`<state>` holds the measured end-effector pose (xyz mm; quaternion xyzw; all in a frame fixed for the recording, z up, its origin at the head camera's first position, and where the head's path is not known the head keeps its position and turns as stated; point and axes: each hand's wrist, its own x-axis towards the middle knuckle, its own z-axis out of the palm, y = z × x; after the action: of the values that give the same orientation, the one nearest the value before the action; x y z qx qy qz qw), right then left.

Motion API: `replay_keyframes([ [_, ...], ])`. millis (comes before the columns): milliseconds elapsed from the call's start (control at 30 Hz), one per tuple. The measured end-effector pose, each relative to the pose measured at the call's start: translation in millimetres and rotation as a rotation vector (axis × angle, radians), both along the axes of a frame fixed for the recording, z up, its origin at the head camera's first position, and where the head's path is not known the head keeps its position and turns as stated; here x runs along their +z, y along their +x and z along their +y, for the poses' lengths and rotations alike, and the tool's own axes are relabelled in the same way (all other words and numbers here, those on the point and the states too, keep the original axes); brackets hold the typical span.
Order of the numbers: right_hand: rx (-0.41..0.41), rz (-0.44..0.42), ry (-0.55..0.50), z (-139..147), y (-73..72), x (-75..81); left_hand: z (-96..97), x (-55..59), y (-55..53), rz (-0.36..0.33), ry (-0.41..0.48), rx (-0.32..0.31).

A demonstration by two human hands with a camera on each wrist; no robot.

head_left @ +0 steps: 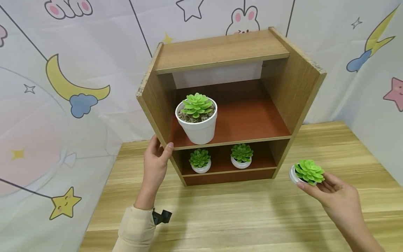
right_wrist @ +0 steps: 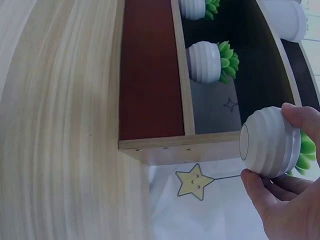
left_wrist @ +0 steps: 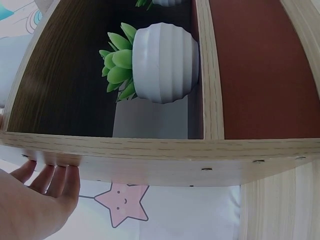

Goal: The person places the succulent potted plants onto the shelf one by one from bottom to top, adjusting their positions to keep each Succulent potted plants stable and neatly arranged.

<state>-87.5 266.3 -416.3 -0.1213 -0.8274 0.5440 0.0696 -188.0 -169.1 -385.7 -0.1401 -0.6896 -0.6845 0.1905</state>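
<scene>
At the right, my right hand (head_left: 341,197) holds a small potted succulent (head_left: 309,171) beside the shelf, above the table. In the right wrist view its ribbed white pot (right_wrist: 267,142) sits between thumb and fingers, tilted with the base facing the camera. My left hand (head_left: 155,162) grips the left side panel of the wooden shelf (head_left: 233,108). Its thumb lies at the front edge, and the fingertips (left_wrist: 72,175) press on the panel's outer face. Two similar succulents (head_left: 200,159) (head_left: 241,154) stand upright in the lower compartment.
A larger white pot with a succulent (head_left: 201,129) stands at the left of the shelf's upper compartment, near its front edge. The shelf stands on a wood-grain table (head_left: 220,210). Behind it hangs a white cloth (head_left: 119,31) printed with moons, stars and rabbits.
</scene>
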Motion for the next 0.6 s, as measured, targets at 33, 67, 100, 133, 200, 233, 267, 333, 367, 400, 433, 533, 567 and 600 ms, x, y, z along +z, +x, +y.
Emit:
replay_keyframes([
  [33,-0.003,0.007,0.000,-1,0.4,0.6,0.0,-0.1,0.0,0.000,0.000,0.000],
  [67,-0.004,0.013,0.003,-2,0.8,1.4,0.0,-0.1,0.0,-0.001,0.000,0.000],
  [100,-0.007,0.021,0.000,-3,1.2,2.1,-0.1,-0.1,0.0,-0.001,0.001,0.000],
  [133,-0.012,0.028,-0.011,-4,1.6,2.9,0.1,0.0,-0.2,-0.002,0.002,0.000],
  [200,-0.020,0.038,-0.020,-5,2.3,4.6,0.4,0.2,-0.4,-0.005,0.004,0.000],
  [233,-0.025,0.039,-0.027,-6,2.6,5.5,0.5,0.3,-0.3,-0.005,0.004,0.001],
  [267,-0.030,0.041,-0.032,-7,2.8,6.3,0.5,0.3,-0.2,-0.006,0.004,0.001],
  [333,-0.036,0.042,-0.047,-9,3.1,7.6,0.7,0.5,0.0,-0.007,0.001,0.002],
  [367,-0.038,0.043,-0.049,-10,3.3,8.3,0.7,0.6,0.1,-0.007,0.000,0.001],
  [400,-0.040,0.046,-0.065,-10,3.4,9.0,0.8,0.6,0.2,-0.006,-0.001,0.001],
  [433,-0.042,0.055,-0.099,-11,3.6,9.5,0.8,0.6,0.2,-0.006,-0.003,0.002],
  [533,-0.045,0.093,-0.212,-14,4.4,11.4,0.7,0.5,0.2,-0.006,-0.006,0.004],
  [567,-0.046,0.111,-0.245,-15,4.7,12.1,0.7,0.4,0.2,-0.006,-0.005,0.004],
  [600,-0.046,0.128,-0.283,-17,5.0,12.8,0.6,0.4,0.1,-0.006,-0.006,0.005],
])
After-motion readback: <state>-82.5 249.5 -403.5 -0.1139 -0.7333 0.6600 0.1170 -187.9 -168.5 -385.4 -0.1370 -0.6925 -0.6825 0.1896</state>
